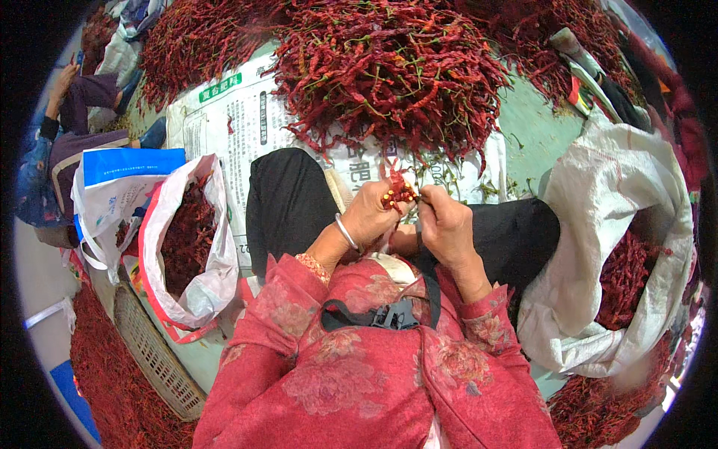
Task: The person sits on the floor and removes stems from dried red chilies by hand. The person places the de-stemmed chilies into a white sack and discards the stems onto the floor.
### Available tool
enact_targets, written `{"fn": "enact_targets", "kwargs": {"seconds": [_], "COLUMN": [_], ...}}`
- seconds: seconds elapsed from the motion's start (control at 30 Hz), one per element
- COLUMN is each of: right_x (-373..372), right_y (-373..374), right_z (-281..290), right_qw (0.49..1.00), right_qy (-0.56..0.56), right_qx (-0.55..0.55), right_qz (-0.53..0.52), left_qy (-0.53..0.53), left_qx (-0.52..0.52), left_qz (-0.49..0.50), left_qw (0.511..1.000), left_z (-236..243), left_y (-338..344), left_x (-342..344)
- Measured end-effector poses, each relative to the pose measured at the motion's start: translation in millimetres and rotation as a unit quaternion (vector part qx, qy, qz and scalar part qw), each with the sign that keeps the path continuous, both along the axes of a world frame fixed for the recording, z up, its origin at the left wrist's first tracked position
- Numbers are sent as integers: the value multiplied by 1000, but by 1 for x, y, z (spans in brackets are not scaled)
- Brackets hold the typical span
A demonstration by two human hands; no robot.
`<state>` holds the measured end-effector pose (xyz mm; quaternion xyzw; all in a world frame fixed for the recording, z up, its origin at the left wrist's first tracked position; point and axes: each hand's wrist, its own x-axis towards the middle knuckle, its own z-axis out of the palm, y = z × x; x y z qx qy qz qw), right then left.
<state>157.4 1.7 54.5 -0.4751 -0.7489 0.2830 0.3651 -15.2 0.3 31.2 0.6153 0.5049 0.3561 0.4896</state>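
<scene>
My left hand (368, 217), with a metal bangle at the wrist, is closed around a small bunch of red chilies (396, 193), their cut or broken pale ends facing up. My right hand (443, 224) is closed at the right of the bunch, thumb and fingers pinched together; what is between them is too small to make out. Just beyond my hands lies a large heap of dried red chilies with green stems (385, 75), on flattened white printed sacks (213, 127). My dark-trousered knees are bent on either side of my hands.
Chili-filled sacks stand left (153, 254) and right (561, 292), beside a blue-and-white bag (127, 166). A plastic crate (149, 344) lies lower left. More chili heaps (191, 45) surround me. Another person (60, 127) sits at far left; another sleeve (684, 120) shows at far right.
</scene>
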Motion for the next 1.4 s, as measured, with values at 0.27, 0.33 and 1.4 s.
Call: {"fn": "enact_targets", "kwargs": {"seconds": [0.27,0.33,1.4], "right_x": [24,37,34], "right_y": [19,32,-8], "right_z": [-44,-35,-73], "right_qw": [974,964,988], "right_qy": [-42,11,72], "right_qx": [-88,-201,-93], "right_qz": [-206,-175,-101], "left_qy": [-175,-264,-434], "left_qx": [-233,-258,-274], "left_qz": [21,120,6], "left_qw": [956,921,858], "left_z": [18,14,212], "left_y": [-10,-8,45], "left_x": [4,-9,179]}}
